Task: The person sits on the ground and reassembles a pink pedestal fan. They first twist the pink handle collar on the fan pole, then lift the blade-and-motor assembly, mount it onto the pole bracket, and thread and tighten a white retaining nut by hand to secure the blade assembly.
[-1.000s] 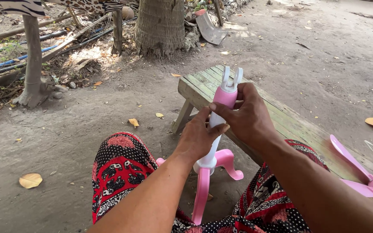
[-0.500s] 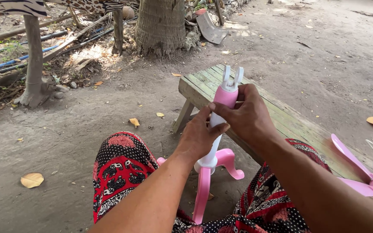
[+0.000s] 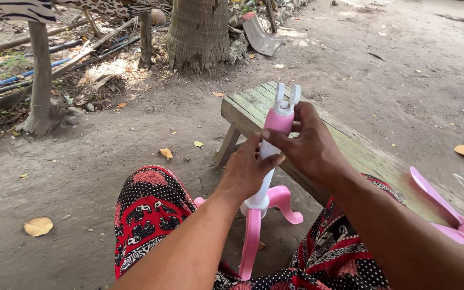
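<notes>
stand: pink-and-white fan stand, upright between the person's knees, in front of the wooden bench
left hand: left hand wrapped around the white column at mid-height, thumb up along it
right hand: right hand clamped around the pink upper section, just under the white forked bracket
feet: pink legs splay out low, over the dirt
handling: looks like hollow moulded plastic, so light, stiff, smooth-skinned; fork prongs thin, likely the brittle part
grip point: column body, not the prongs or legs
nearby: pink fan blades lie on the bench at right, apart from both hands
</notes>
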